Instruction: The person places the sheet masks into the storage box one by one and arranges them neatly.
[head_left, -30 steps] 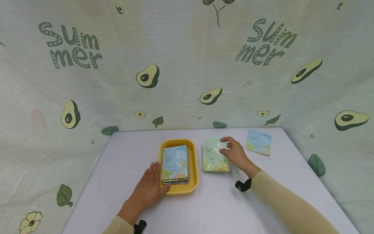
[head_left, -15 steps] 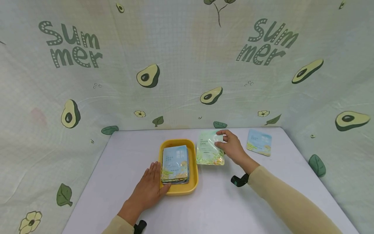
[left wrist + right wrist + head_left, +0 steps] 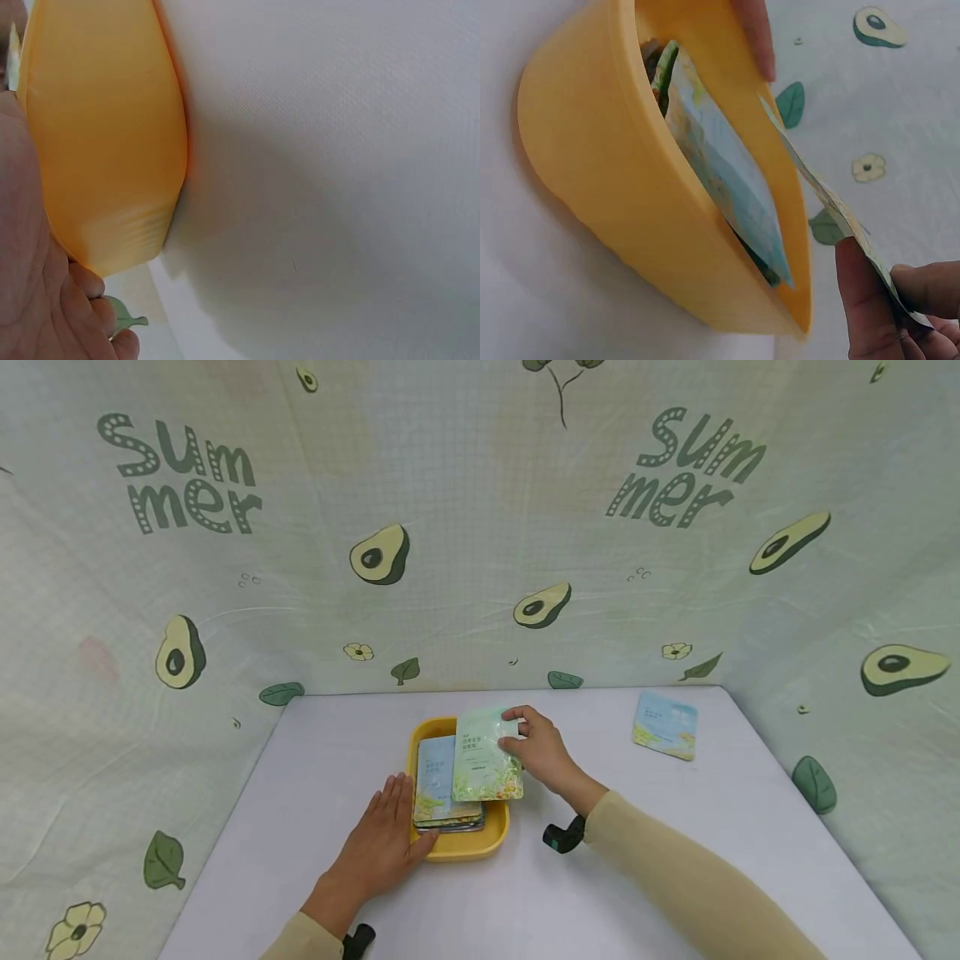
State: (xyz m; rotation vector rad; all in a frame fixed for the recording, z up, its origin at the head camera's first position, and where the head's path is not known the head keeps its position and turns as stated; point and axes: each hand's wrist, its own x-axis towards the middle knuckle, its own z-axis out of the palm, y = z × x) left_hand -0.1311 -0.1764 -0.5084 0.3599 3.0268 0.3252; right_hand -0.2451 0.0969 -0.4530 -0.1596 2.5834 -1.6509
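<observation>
A pale green flat sachet (image 3: 480,764) is pinched at its right edge between the thumb and fingers of my right hand (image 3: 547,756). It hangs over the right side of a yellow plastic tray (image 3: 468,850), partly covering the stack of sachets inside. On top of that stack lies a light blue sachet (image 3: 433,785). From the right wrist view, the held sachet (image 3: 832,199) is seen edge-on, above the tray and apart from the stack. My left hand (image 3: 378,843) rests with straight fingers against the tray's left rim, thumb at the front left corner.
Another light blue sachet (image 3: 665,725) lies flat at the back right of the white table (image 3: 570,893). A printed cloth (image 3: 450,485) with avocados and leaves hangs behind the table and along its sides.
My right hand has lifted the green sachet from the table on the right and carried it left, over the tray. The left hand and the tray have stayed in place.
</observation>
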